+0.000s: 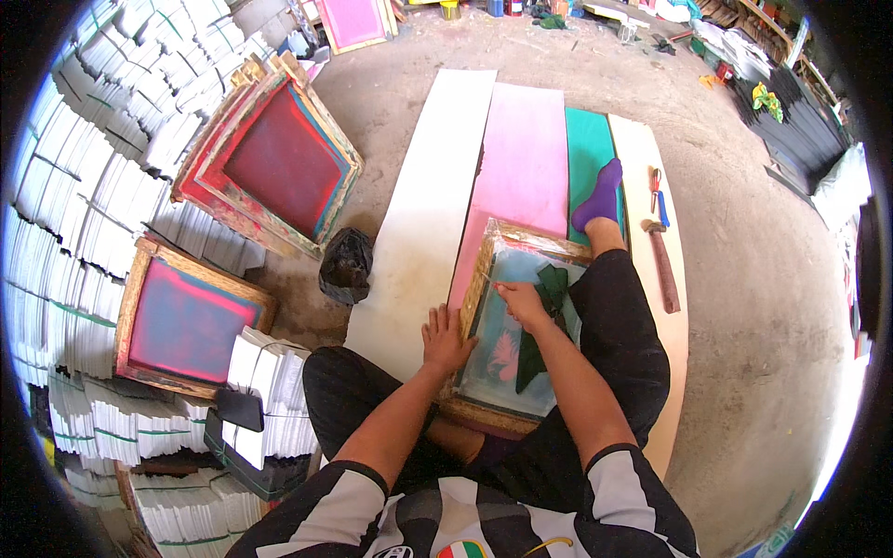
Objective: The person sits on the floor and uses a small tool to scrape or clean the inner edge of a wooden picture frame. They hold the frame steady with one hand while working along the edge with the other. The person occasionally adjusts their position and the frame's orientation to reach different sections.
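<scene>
Screen-printing frame (pixel 476 296), wooden, lies on our lap over the pink board (pixel 523 163) on the floor. Our left hand (pixel 445 340) rests flat, fingers spread, on its left rail. Our right hand (pixel 521 303) is closed around a thin tool (pixel 487 278) on the mesh, beside a dark green cloth (pixel 551 288)

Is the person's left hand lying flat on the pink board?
No, the left hand rests on the wooden frame edge and the white board.

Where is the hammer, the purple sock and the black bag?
hammer (pixel 662 265): head view, on its long reddish handle.
purple sock (pixel 600 197): head view, on the middle of the foot.
black bag (pixel 346 265): head view, on its crumpled middle.
</scene>
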{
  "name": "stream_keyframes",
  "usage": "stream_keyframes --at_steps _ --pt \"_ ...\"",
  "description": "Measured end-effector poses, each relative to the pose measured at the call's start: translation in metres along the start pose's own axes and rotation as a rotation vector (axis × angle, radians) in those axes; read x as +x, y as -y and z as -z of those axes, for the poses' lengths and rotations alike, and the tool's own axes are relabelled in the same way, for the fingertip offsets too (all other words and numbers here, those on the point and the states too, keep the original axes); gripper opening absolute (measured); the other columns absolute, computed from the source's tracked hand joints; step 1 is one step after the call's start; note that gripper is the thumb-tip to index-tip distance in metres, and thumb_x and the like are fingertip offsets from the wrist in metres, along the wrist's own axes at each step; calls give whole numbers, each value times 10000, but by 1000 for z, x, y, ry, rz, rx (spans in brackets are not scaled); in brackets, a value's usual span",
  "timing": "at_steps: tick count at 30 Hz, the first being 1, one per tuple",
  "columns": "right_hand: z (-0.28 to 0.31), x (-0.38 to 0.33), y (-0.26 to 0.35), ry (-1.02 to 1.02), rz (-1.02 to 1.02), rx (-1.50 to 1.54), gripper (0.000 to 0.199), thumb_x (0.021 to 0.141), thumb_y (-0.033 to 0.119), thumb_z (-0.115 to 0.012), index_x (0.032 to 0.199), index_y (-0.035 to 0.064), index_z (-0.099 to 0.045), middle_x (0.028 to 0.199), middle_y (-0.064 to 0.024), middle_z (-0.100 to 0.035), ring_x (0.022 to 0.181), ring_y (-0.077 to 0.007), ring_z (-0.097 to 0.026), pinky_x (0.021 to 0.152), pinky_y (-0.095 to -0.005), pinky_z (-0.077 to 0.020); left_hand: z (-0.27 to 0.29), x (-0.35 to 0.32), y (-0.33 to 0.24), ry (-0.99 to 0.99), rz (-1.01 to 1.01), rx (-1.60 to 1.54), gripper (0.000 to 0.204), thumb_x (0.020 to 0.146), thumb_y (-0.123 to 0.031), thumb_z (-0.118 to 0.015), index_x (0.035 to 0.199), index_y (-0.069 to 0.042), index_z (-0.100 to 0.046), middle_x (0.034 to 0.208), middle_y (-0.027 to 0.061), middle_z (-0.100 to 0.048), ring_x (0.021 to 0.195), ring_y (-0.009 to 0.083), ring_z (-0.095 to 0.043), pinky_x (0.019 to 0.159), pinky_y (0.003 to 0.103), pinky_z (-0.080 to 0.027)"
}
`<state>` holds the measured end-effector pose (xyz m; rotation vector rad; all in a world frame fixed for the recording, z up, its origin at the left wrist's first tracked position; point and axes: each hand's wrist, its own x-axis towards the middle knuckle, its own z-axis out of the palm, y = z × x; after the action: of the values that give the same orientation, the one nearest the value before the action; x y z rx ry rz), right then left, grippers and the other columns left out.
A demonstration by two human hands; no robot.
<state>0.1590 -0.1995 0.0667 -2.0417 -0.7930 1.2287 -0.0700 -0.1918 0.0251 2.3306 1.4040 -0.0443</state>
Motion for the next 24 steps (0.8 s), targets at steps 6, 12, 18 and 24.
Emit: stream_keyframes --at_steps 6,12,18,24 --pt "-1 -25 -3 -198 270 -364 371 1019 354 -577 1330 194 -700 1137 -183 -741 1044 -407 -703 908 -503 -554 -11 -21 8 -21 -10 -66 855 953 -530 -638 1603 -87 -305 1707 167 -209 1591 370 -126 1255 576 -160" --pt "-5 -34 8 -199 280 -416 345 1012 341 -574 1308 228 -712 1124 -179 -742 1012 -420 -705 895 -529 -558 -17 -24 11 -64 -24 -60 851 962 -519 -644 1599 -62 -315 1697 185 -235 1581 389 -157 1244 596 -177" --pt "-9 -35 15 -203 281 -547 314 1022 306 -532 1259 201 -710 1003 -199 -746 949 -430 -714 820 -571 -558 -20 -26 15 -84 -35 -58 830 948 -474 -657 1600 -77 -328 1700 171 -233 1584 373 -154 1248 582 -168" --pt "-16 -30 26 -151 223 -677 311 1018 265 -489 1217 160 -704 998 -211 -743 934 -438 -715 795 -569 -559 -16 -26 11 -55 -10 -81 814 937 -444 -661 1595 -85 -344 1705 165 -224 1590 359 -129 1256 570 -133"
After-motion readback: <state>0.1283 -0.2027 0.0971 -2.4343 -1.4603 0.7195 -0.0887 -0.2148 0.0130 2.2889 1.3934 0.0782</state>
